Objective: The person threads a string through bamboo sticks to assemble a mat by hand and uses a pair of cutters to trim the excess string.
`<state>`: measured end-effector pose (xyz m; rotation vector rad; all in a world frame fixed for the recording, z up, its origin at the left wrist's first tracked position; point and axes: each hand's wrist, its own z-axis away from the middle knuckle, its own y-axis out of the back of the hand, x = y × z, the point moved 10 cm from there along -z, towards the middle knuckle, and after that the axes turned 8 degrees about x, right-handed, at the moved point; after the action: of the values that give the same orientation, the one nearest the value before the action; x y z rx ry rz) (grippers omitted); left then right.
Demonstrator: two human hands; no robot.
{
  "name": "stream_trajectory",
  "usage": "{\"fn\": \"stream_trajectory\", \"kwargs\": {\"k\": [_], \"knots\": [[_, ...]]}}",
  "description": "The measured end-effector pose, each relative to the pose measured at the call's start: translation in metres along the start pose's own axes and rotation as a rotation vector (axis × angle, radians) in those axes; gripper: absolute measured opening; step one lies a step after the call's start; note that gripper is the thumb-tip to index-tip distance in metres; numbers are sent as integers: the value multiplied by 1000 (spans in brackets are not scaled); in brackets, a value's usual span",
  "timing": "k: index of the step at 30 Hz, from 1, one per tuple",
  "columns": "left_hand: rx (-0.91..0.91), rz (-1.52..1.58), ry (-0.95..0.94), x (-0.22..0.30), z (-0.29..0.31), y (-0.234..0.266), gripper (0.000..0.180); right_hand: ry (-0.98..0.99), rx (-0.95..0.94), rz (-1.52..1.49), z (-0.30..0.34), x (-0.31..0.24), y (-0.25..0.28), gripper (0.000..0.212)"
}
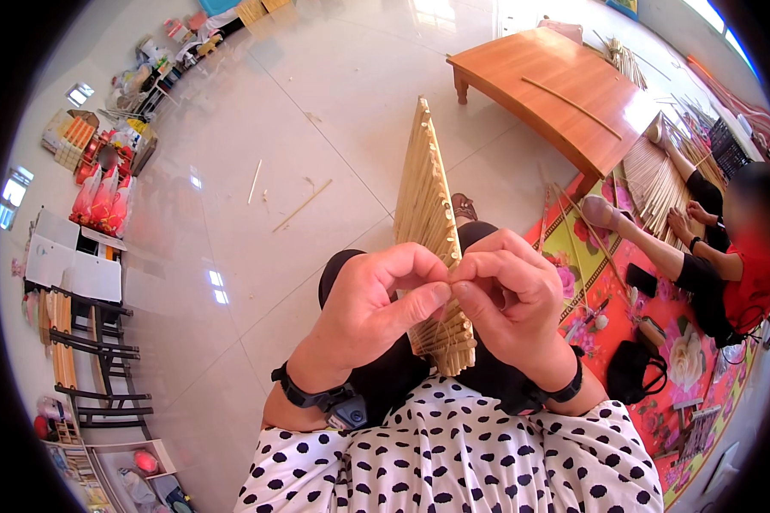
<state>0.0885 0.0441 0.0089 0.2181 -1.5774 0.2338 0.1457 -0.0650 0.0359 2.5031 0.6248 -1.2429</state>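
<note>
Pale stick panel [421,197], upright on edge between knees [332,272]; probably light, stiff lengthwise, brittle at the ends, best held by the flat faces. At the facing edge, left hand [385,291] and right hand [515,295], both with grip pinched closed; cannot tell on what.

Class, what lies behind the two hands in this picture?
Behind the left hand and right hand are a panel of pale sticks and two dark-clothed knees. The hands cover part of the panel's middle; anything pinched between the fingertips cannot be made out.
</note>
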Motion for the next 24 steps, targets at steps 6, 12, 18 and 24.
{"fn": "stream_trajectory", "kwargs": {"k": [6, 12, 18, 24], "knots": [[43, -216, -153, 8, 1, 1, 9, 27, -33, 4, 2, 3, -4, 7], [43, -191, -221, 12, 1, 0, 9, 15, -86, -148, 2, 6, -9, 2], [2, -86, -150, 9, 0, -2, 8, -264, -111, -509, 10, 22, -16, 4], [-1, -57, -123, 7, 1, 0, 8, -240, -58, -503, 8, 20, -12, 9]]}}
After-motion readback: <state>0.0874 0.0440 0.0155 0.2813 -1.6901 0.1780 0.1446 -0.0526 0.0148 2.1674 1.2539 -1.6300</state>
